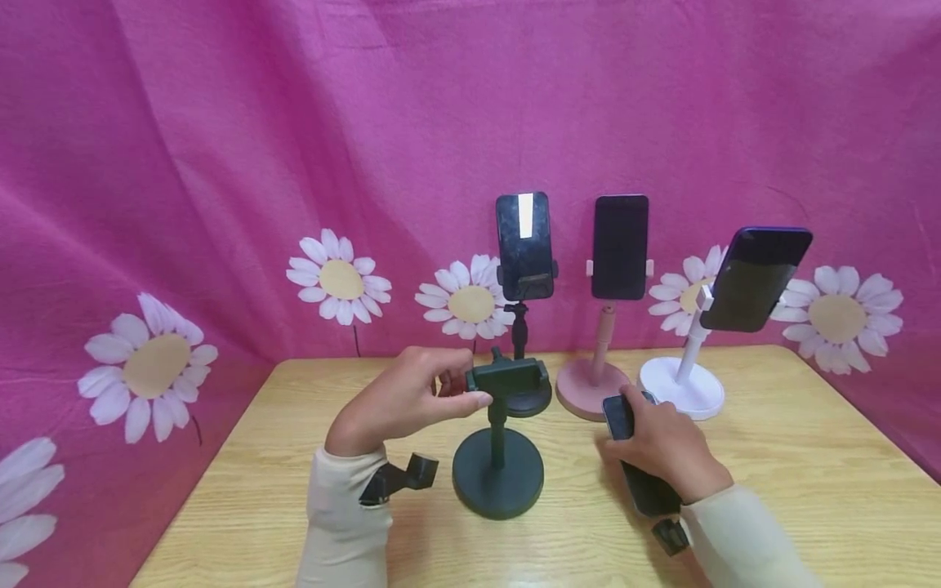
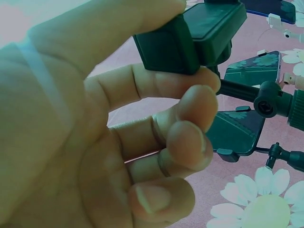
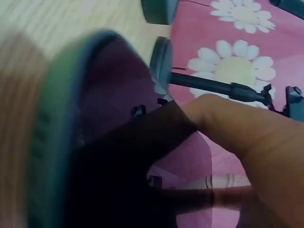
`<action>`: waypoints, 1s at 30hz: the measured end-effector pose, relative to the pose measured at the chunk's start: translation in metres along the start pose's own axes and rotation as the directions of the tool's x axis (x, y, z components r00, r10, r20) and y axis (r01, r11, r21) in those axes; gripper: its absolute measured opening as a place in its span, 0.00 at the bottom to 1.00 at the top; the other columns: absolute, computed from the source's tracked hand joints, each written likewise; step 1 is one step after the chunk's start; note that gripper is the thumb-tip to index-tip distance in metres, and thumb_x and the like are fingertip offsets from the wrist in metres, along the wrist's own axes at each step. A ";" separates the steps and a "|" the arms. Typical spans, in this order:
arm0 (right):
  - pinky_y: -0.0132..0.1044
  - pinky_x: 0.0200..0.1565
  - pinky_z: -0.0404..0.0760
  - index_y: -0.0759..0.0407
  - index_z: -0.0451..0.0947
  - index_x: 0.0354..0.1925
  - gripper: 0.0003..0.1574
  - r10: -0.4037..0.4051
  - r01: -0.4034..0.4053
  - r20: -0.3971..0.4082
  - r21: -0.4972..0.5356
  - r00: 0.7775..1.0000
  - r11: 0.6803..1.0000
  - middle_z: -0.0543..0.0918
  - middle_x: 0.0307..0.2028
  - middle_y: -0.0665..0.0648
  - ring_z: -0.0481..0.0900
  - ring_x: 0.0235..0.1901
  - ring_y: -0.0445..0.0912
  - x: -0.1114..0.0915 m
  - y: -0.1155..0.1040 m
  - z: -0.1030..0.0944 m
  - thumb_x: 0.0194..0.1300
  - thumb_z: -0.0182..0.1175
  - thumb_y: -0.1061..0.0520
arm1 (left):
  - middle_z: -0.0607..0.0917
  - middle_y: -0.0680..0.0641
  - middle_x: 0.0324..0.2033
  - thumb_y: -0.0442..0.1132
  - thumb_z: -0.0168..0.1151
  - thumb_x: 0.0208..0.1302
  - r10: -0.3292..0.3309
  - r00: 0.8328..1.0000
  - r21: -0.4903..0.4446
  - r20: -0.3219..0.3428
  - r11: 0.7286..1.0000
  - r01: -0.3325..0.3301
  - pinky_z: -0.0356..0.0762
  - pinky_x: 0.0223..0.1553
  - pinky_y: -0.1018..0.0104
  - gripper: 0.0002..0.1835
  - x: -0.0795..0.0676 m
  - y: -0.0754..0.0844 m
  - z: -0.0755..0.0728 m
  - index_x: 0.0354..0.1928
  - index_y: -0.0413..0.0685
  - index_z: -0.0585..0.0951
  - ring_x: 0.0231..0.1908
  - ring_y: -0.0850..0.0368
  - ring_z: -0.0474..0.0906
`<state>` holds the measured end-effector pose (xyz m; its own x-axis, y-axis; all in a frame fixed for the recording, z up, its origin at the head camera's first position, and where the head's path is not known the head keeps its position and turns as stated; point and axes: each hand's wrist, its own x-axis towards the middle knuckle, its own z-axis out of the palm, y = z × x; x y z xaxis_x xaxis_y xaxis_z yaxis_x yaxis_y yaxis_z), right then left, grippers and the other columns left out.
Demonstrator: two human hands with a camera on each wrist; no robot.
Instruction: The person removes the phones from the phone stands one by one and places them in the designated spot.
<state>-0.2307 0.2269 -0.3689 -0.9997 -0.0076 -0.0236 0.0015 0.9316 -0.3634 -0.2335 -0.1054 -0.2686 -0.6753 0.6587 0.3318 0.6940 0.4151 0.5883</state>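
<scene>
My left hand pinches one end of the clamp on a dark green phone stand. That stand's round base rests on the table, with its post upright. In the left wrist view, the thumb and index finger lie on opposite sides of the clamp end, and the other fingers curl below it. A dark smartphone is in the grip of my right hand, to the right of the green stand. The right wrist view shows the phone's glossy screen close up, with the thumb at its edge.
Behind stand three more phone holders, each carrying a phone: a black stand, a pink stand and a white stand. The wooden table meets a pink cloth with printed daisies at its back and sides.
</scene>
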 end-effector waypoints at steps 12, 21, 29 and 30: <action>0.43 0.27 0.75 0.76 0.61 0.49 0.60 0.159 -0.140 0.160 -0.120 0.974 0.983 0.73 0.29 0.63 0.74 0.27 0.52 0.002 0.002 0.017 0.41 0.70 0.29 | 0.74 0.56 0.19 0.47 0.68 0.60 -0.002 1.000 0.007 0.000 1.000 0.002 0.70 0.22 0.66 0.07 0.000 -0.002 -0.001 0.33 0.60 0.78 0.22 0.60 0.72; 0.43 0.27 0.73 0.76 0.68 0.41 0.51 0.120 -0.105 0.138 -0.107 0.983 0.989 0.68 0.31 0.64 0.71 0.28 0.54 0.006 0.008 0.023 0.44 0.69 0.32 | 0.75 0.55 0.19 0.48 0.68 0.60 0.003 1.000 -0.008 0.003 1.000 -0.003 0.70 0.22 0.66 0.07 0.000 -0.002 0.000 0.35 0.57 0.80 0.22 0.59 0.72; 0.45 0.29 0.74 0.77 0.70 0.42 0.51 0.096 -0.069 0.186 -0.142 0.978 0.987 0.69 0.33 0.65 0.72 0.29 0.54 0.008 0.009 0.025 0.50 0.65 0.30 | 0.74 0.56 0.19 0.48 0.69 0.59 0.001 1.000 0.005 -0.002 1.000 -0.001 0.71 0.22 0.65 0.07 0.000 -0.002 0.000 0.33 0.59 0.79 0.22 0.60 0.73; 0.45 0.30 0.75 0.77 0.71 0.43 0.51 0.093 -0.065 0.194 -0.145 0.977 0.987 0.69 0.33 0.65 0.72 0.29 0.54 0.008 0.009 0.025 0.50 0.65 0.30 | 0.74 0.56 0.19 0.48 0.69 0.60 0.000 1.000 0.003 -0.002 1.000 0.000 0.71 0.22 0.65 0.07 0.000 -0.003 0.000 0.33 0.59 0.79 0.22 0.60 0.73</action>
<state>-0.2377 0.2264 -0.3958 -0.9714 0.0092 -0.2372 0.0634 0.9731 -0.2217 -0.2353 -0.1066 -0.2700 -0.6757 0.6575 0.3333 0.6948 0.4169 0.5860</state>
